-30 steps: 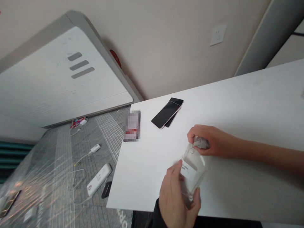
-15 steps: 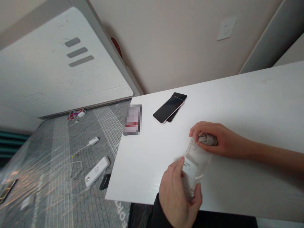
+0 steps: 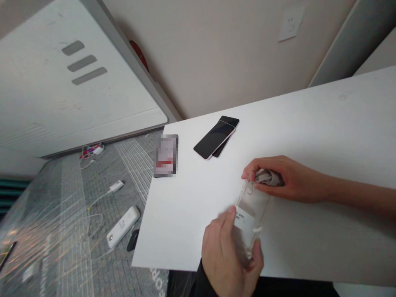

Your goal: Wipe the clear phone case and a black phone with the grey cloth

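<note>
– White table point(image 3: 324, 136) against a beige wall, and two stacked phones point(image 3: 215, 138) lying dark side up on it. Where is the case from there?

– Nearer the person than the phones and a little to their right, close to the front edge. The case point(image 3: 252, 206) is clear, with a white sticker on it.

– And the hands?

– On the end farthest from the phones, the left hand point(image 3: 229, 255) is curled round the case. Its thumb is beside the sticker and its fingers hook the opposite edge. The right hand point(image 3: 287, 179) is bunched closed on a grey cloth point(image 3: 268, 177), pressing it onto the end nearest the phones.

– What has changed in the last second?

– Very little. The cloth has slid slightly farther right of the phones, across that same end of the case. Both grips are as they were, and the case has hardly shifted.

– Meaning?

– As I judge it, the rubbing is in progress and has been kept to the end by the phones. The part around the sticker sits under the left thumb, with no cloth on it.

– Anything else about?

– Left of the phones, a blurred packet point(image 3: 166, 156) lies at the table's corner. Farther left and lower down are a power bank point(image 3: 123, 227) and cables, on a plastic-wrapped mattress.
</note>
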`<state>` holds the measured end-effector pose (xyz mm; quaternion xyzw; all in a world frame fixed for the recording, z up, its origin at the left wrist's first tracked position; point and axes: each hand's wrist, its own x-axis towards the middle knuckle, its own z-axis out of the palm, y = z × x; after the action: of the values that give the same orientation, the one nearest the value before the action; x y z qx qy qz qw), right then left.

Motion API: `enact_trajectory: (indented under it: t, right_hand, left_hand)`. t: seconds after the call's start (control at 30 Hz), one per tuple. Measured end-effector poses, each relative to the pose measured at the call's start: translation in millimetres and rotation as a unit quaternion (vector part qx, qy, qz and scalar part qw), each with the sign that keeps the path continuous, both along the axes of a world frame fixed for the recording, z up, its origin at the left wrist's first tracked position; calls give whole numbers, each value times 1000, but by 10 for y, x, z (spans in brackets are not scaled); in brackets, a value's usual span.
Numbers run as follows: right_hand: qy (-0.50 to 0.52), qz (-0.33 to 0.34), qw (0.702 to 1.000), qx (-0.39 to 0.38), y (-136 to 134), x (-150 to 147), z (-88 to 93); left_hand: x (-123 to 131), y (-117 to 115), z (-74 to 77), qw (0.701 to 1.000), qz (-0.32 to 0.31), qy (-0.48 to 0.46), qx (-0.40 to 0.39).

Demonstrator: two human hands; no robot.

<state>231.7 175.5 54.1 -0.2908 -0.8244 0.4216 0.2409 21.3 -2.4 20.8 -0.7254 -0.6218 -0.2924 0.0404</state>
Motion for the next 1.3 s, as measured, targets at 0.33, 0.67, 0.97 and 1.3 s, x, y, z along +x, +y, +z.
enact_trajectory:
  t: [0.33, 0.67, 0.97, 1.3]
  right_hand:
    - [-25, 28, 938, 345, -174, 25, -20]
    - [-39, 14, 932, 361, -128, 28, -157]
    - [-98, 47, 900, 422, -295, 32, -111]
    - [-46, 125, 894, 429, -339, 15, -113]
  left_hand:
    - [63, -18, -46, 999, 37, -14, 8]
    - [-64, 54, -247, 998, 20, 62, -20]
    - [148, 68, 9, 993, 85, -36, -68]
    - [127, 30, -86, 991, 100, -57, -64]
